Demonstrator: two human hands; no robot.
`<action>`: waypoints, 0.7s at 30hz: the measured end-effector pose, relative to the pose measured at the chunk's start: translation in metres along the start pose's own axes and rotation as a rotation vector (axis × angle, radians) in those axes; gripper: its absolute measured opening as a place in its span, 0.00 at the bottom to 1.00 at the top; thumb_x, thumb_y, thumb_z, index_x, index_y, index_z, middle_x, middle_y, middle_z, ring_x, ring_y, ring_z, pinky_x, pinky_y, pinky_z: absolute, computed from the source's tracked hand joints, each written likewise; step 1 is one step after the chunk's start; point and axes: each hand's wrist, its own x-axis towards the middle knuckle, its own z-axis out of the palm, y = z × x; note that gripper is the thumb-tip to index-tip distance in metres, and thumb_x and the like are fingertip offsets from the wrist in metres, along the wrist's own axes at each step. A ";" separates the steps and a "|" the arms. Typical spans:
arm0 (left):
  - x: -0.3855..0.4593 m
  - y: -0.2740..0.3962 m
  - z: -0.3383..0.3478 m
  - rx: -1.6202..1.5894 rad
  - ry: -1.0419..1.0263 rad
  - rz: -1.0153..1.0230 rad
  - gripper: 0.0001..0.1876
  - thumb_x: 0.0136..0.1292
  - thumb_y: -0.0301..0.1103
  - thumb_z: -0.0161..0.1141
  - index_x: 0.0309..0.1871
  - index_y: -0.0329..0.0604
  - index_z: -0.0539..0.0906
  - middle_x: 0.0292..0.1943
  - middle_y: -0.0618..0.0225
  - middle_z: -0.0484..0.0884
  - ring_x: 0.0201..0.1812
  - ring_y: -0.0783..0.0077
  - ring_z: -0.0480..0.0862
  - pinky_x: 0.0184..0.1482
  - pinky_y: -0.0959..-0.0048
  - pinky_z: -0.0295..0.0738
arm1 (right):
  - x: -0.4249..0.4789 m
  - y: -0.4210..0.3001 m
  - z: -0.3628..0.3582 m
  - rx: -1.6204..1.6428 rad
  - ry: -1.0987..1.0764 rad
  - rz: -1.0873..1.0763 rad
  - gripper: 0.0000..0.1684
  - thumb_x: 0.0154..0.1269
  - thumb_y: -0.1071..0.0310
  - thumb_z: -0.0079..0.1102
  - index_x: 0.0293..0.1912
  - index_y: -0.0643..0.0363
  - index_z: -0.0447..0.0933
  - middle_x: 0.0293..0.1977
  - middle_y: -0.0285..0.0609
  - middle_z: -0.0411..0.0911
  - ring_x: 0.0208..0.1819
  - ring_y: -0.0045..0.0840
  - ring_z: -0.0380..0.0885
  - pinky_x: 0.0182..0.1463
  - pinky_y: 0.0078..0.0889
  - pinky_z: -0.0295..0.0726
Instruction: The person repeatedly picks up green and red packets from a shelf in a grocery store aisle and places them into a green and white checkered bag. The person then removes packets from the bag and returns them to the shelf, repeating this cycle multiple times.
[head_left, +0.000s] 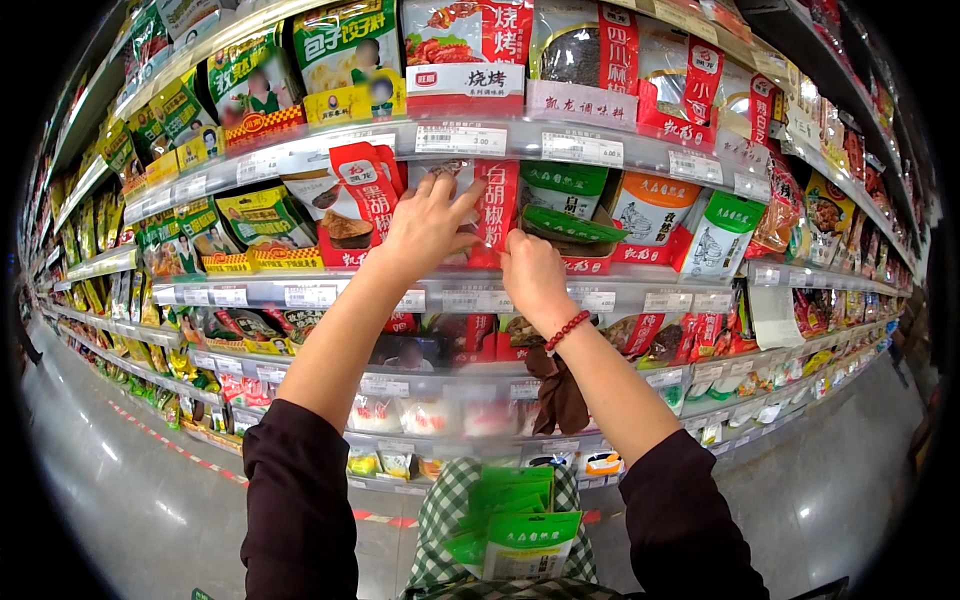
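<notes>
My left hand (431, 225) lies with fingers spread over the face of a red-and-clear seasoning packet (495, 202) on the middle shelf. Curled at the packet's lower right edge, my right hand (535, 274) appears to pinch it; the fingertips are partly hidden. A brown cloth (559, 394) hangs below my right wrist, and what holds it cannot be seen. To the right, a green-topped packet (570, 223) tilts forward in an open display box. Several green-and-white packets (529, 544) rest on my lap, with an open carton (555, 480) among them.
A shelf rail with price tags (476, 300) runs below my hands, and another rail (461, 140) above them. Red packets (352, 217) stand left of my left hand. Orange-topped packets (652, 210) are farther right. Lower shelves hold white bags (431, 415). Grey floor (157, 510) lies below.
</notes>
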 end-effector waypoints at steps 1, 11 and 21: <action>-0.001 -0.002 -0.001 0.054 0.045 0.042 0.38 0.46 0.48 0.67 0.62 0.53 0.67 0.54 0.55 0.67 0.56 0.52 0.68 0.54 0.58 0.69 | 0.002 0.000 -0.002 -0.024 -0.008 -0.002 0.08 0.55 0.69 0.58 0.31 0.65 0.74 0.30 0.53 0.77 0.31 0.46 0.79 0.35 0.43 0.79; -0.012 -0.011 0.019 0.159 0.051 0.076 0.41 0.49 0.51 0.64 0.66 0.54 0.61 0.68 0.53 0.54 0.69 0.51 0.53 0.68 0.53 0.50 | 0.014 -0.001 -0.004 -0.158 -0.082 -0.039 0.04 0.52 0.74 0.57 0.29 0.64 0.77 0.31 0.53 0.78 0.33 0.44 0.80 0.36 0.42 0.80; -0.033 0.006 0.030 0.170 0.063 0.066 0.36 0.53 0.45 0.63 0.65 0.50 0.62 0.65 0.50 0.59 0.67 0.50 0.58 0.66 0.52 0.52 | -0.008 -0.002 -0.012 0.044 0.053 -0.037 0.11 0.54 0.69 0.62 0.36 0.65 0.76 0.31 0.53 0.78 0.32 0.45 0.78 0.36 0.40 0.78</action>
